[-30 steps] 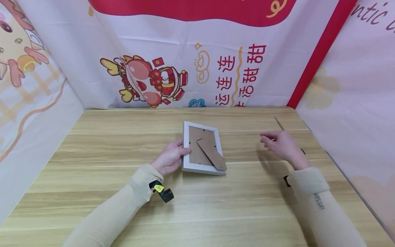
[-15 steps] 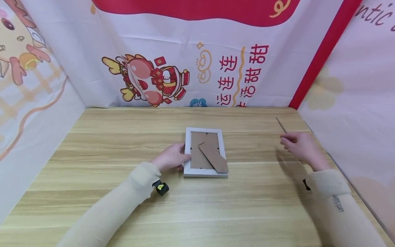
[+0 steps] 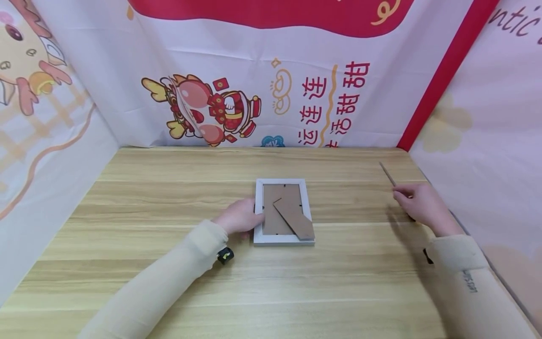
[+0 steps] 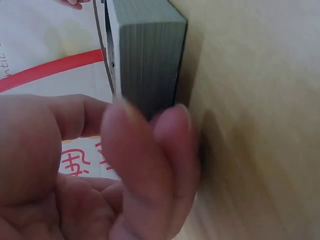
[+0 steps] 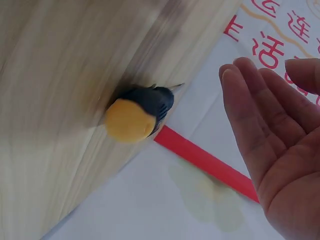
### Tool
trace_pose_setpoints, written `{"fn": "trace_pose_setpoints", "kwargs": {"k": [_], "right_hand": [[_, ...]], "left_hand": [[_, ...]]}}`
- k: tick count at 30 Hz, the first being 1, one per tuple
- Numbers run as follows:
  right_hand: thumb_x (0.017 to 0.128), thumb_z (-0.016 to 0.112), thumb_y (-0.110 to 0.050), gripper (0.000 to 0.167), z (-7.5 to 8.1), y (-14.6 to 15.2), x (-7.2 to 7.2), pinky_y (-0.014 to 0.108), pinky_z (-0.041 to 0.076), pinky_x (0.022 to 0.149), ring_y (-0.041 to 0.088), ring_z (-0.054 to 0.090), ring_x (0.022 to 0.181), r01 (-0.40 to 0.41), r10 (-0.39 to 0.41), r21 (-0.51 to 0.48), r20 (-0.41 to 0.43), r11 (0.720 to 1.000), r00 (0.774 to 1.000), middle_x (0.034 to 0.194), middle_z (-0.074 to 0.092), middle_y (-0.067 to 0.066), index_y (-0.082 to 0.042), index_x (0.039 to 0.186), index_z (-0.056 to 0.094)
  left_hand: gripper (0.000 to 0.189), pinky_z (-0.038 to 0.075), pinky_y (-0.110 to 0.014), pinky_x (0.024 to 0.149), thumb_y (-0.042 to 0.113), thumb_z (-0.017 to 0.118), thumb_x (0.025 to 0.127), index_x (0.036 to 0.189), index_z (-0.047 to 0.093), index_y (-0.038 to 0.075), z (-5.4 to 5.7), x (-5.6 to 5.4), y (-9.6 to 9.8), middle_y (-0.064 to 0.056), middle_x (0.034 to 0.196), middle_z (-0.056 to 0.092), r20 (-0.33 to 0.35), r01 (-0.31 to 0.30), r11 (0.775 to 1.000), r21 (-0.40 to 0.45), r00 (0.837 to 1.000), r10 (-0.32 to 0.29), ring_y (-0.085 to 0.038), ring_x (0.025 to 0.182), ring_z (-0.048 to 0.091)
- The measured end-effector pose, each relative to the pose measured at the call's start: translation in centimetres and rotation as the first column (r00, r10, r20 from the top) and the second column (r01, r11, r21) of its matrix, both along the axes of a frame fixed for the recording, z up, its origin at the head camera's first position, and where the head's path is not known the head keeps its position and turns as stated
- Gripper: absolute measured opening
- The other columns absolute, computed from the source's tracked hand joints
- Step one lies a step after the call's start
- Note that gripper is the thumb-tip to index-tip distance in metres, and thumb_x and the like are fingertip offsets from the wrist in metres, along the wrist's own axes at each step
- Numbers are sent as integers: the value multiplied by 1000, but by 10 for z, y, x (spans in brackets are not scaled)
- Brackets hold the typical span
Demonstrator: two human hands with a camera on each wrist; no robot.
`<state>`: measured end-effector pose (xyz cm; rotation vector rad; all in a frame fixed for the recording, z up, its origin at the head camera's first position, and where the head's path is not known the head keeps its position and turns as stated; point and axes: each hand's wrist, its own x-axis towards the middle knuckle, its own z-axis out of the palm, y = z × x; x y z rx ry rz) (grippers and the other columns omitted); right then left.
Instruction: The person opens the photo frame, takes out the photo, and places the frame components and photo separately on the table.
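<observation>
A white-edged picture frame (image 3: 279, 181) lies back side up on the table, its brown backing board and slanted stand leg (image 3: 296, 221) showing. My left hand (image 3: 239, 216) is at its left edge, with the thumb tip over the rim. In the left wrist view, loosely curled, blurred fingers (image 4: 145, 165) are beside the frame's side (image 4: 150, 60); contact there cannot be made out. Over the table's right part hovers my right hand (image 3: 419, 202). A screwdriver with a yellow and black handle (image 5: 130, 120) lies near it; its thin shaft (image 3: 386, 173) shows beyond the fingers, apart from them.
The wood-grain table (image 3: 211, 292) meets a printed cloth wall (image 3: 237, 61) at the back and white printed sheets at both sides. The screwdriver lies close to the table's right edge.
My left hand has lowered the tilted frame flat onto the table, and its fingers look looser. My right hand has moved right, nearer the screwdriver.
</observation>
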<state>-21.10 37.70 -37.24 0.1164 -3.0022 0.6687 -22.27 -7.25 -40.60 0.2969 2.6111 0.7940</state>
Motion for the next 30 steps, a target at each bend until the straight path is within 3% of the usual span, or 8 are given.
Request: {"fn": "trace_pose_setpoints", "kwargs": {"k": [2,5,7,10,13,16,22,30], "right_hand": [[100,56,-24,38,-2,4,-1,52,50,79,36,65,92,4,-3,32,-25,999,1000,113,67,27,5,122,67],[99,58,-19,35,-5,12,-1,57,48,82,43,65,95,19,-16,64,-42,998,999,112,67,29,7,120,67],[98,58,-18,35,-7,18,-1,57,48,81,44,64,95,37,-35,76,-27,996,999,114,65,31,8,119,66],[98,58,-18,36,-9,27,-1,58,47,83,46,60,98,60,-62,93,17,994,998,118,62,34,11,119,64],[98,57,-19,39,-11,34,-2,60,45,86,47,58,100,70,-76,111,55,991,996,117,61,34,12,120,63],[98,57,-21,42,-15,40,-4,61,45,87,46,58,98,70,-83,128,97,989,992,116,62,34,13,121,61],[96,60,-24,46,-23,44,-11,50,49,76,37,59,87,54,-85,168,185,984,979,103,66,28,14,123,60],[94,63,-23,29,-29,42,-15,36,42,59,22,54,60,17,-46,170,164,985,985,64,63,2,3,100,71]], "left_hand": [[19,46,-29,41,27,57,98,97,60,9,1,1,-2,-9,71,65,-4,1,1000,-4,1000,-1,-20,47,61],[40,57,-38,68,34,59,99,124,59,3,3,2,-8,-16,100,70,-85,39,998,-38,996,-42,-26,77,68],[60,53,-44,88,39,62,97,141,50,0,6,2,-13,-20,123,64,-145,85,994,-75,985,-95,-30,101,64],[83,42,-49,105,45,68,93,152,34,-1,9,2,-21,-22,144,47,-215,185,975,-123,954,-208,-34,125,51],[93,35,-50,111,50,72,87,154,30,1,10,2,-27,-22,152,37,-228,270,952,-142,927,-297,-36,135,40],[102,22,-50,117,56,73,83,155,26,1,8,2,-30,-20,160,22,-210,314,940,-131,918,-336,-38,145,23],[112,11,-49,118,65,70,80,157,18,3,3,5,-30,-17,164,4,-140,349,928,-127,920,-365,-40,148,4],[113,10,-48,118,64,70,81,157,15,2,2,6,-28,-14,164,-3,-129,352,923,-151,919,-372,-39,149,-2]]}}
